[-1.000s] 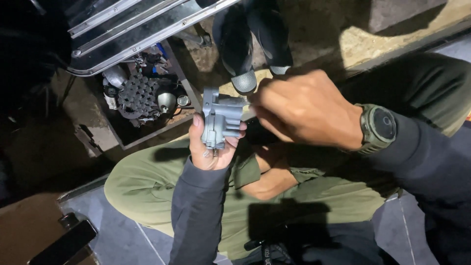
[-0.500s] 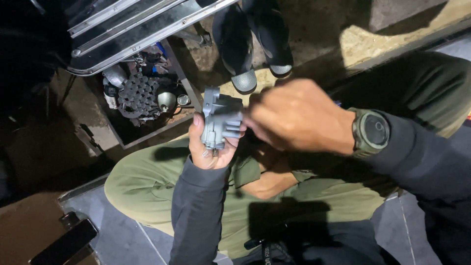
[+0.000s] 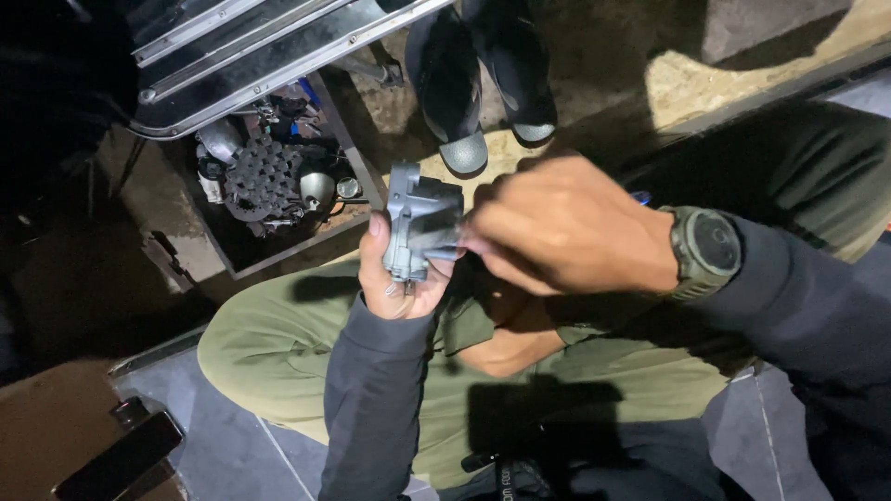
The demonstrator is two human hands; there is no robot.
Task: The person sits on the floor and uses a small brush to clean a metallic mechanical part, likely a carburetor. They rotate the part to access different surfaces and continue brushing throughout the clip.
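Grey metal part held in both hands, above the lap

The left hand (image 3: 401, 283) cups the metal part (image 3: 420, 225) from below, fingers wrapped around it. The right hand (image 3: 557, 237) pinches its right side. A tray (image 3: 357, 167) of small metal pieces lies beyond the part.

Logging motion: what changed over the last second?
The right hand slid left across the grey metal part and now covers its right side. The left hand has kept cupping the part from below. The parts tray and sandals stayed put.
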